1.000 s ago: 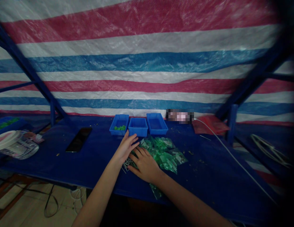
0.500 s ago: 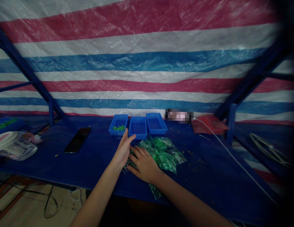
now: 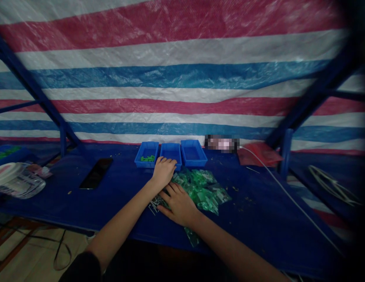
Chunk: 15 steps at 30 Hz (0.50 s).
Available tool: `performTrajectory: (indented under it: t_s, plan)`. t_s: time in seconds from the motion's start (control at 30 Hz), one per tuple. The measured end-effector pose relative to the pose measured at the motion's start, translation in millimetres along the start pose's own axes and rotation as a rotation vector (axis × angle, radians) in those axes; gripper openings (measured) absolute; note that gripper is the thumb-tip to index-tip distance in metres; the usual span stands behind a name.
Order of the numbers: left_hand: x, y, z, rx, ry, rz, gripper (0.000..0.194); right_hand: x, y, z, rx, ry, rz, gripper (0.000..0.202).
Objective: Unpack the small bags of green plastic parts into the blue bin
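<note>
My left hand (image 3: 164,171) reaches to the near rim of the middle blue bin (image 3: 171,150), fingers curled over its edge; whether it holds anything is hidden. My right hand (image 3: 178,204) lies palm down, fingers spread, on a pile of green plastic bags (image 3: 204,190) and a small heap of thin metal pins (image 3: 155,204). A left blue bin (image 3: 146,154) holds green pieces. The right blue bin (image 3: 194,152) looks empty.
A black phone (image 3: 96,173) lies left on the blue table (image 3: 117,196). Plastic-wrapped white container (image 3: 14,181) at far left. Red bag (image 3: 260,154) and white cable (image 3: 291,197) to the right. Blue frame posts and a striped tarp stand behind.
My left hand has moved forward from the pin heap up to the middle bin's rim and curled. My right hand has stayed on the bags.
</note>
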State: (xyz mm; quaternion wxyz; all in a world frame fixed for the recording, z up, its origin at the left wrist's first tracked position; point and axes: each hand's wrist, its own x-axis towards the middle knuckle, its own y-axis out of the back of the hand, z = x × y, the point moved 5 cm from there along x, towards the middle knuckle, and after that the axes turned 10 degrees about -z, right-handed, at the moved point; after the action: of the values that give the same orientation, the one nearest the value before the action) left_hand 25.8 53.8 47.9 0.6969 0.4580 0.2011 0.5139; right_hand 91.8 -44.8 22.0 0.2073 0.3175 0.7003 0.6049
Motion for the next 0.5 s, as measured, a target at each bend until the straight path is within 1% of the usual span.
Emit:
performTrajectory:
  t_s: [0.07,0.17,0.23,0.3,0.4,0.5]
  plan:
    - [5.3,2.6,-0.5,0.022,0.000,0.009,0.020,-0.1,-0.7,0.4,0.005,0.001,0.004,0.049]
    - [13.0,2.8,2.7,0.037,-0.007,-0.011,0.040,0.0,-2.9,1.7,0.012,-0.001,0.000,0.051]
    - [19.2,-1.6,8.4,0.061,-0.030,-0.080,0.055,0.1,-4.2,2.5,0.014,-0.003,-0.010,0.051]
    - [25.7,-7.7,15.6,0.106,-0.060,-0.161,0.063,0.1,-4.8,2.8,0.012,0.000,-0.019,0.052]
    - [33.4,-15.6,24.7,0.157,-0.091,-0.236,0.065,-0.3,-3.5,2.6,0.009,-0.003,-0.020,0.051]
    - [35.5,-19.6,28.2,0.120,-0.099,-0.254,0.057,-0.7,-1.4,1.8,0.008,-0.003,-0.014,0.051]
